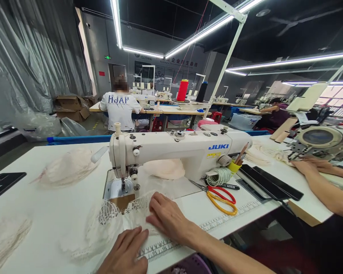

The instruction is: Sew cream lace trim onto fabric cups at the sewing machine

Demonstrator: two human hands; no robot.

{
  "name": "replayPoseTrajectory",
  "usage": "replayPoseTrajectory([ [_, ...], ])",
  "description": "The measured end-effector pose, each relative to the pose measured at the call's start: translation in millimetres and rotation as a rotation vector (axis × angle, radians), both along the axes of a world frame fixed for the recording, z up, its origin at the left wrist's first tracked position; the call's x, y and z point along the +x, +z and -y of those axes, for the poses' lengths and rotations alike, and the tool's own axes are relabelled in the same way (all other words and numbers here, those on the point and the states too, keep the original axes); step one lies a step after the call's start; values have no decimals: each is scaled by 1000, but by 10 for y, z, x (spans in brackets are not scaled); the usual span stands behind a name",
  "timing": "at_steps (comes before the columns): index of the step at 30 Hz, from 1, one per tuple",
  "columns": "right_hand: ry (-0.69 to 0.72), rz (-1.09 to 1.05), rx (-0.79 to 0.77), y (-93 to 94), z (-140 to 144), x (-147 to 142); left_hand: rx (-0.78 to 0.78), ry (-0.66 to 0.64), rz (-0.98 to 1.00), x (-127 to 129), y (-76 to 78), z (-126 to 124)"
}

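Note:
A piece of white lace fabric (pixel 107 213) lies bunched on the table in front of the white JUKI sewing machine (pixel 171 146). My right hand (pixel 167 217) has its fingers bent and closed on the lace, to the right of the needle area. Lower and to the left, my left hand (pixel 127 251) rests with fingers extended at the lace's near edge, over a printed ruler strip (pixel 162 247). The presser foot (pixel 123 185) stands behind the lace, apart from both hands. Part of the lace under my fingers is hidden.
Scissors (pixel 221 199) with red and yellow handles lie to the right, beside a coil of pale cord (pixel 218 177) and a phone (pixel 254 182). Lace piles (pixel 70 167) sit left. A co-worker's hands (pixel 311 167) work at another machine on the right.

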State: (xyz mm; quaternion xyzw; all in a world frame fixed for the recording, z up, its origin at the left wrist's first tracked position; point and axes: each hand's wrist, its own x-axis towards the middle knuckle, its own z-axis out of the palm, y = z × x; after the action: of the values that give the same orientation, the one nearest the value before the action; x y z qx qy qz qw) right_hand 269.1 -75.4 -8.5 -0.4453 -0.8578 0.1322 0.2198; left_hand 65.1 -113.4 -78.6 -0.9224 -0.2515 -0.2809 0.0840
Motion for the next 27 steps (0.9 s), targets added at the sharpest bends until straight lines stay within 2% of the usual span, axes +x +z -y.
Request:
replayPoseTrajectory([
  [3,-49,-89,-20,-81,-149,48,32,-2,6,0,27,-5],
  [6,-70,-150,-11,90,-162,185,-20,3,-32,19,130,15],
  [8,31,-181,-32,271,-87,238,-40,8,-28,40,181,35],
  [10,229,-167,-110,408,13,238,-51,11,-24,58,194,51],
  [12,399,-118,-209,451,83,214,-72,7,-28,64,180,58],
  [13,429,-110,-252,441,95,204,-88,9,-30,61,169,58],
  [15,371,-201,-300,384,68,207,-127,32,-24,46,152,48],
  [19,70,-680,-424,298,-104,319,-228,95,-3,18,167,-22],
  [23,-124,-1076,-584,361,-168,502,-303,142,39,67,211,-165],
  [25,-131,-1118,-526,444,-116,584,-280,120,62,128,242,-244],
  [27,-105,-1016,-406,536,-28,631,-277,52,68,194,291,-308],
])
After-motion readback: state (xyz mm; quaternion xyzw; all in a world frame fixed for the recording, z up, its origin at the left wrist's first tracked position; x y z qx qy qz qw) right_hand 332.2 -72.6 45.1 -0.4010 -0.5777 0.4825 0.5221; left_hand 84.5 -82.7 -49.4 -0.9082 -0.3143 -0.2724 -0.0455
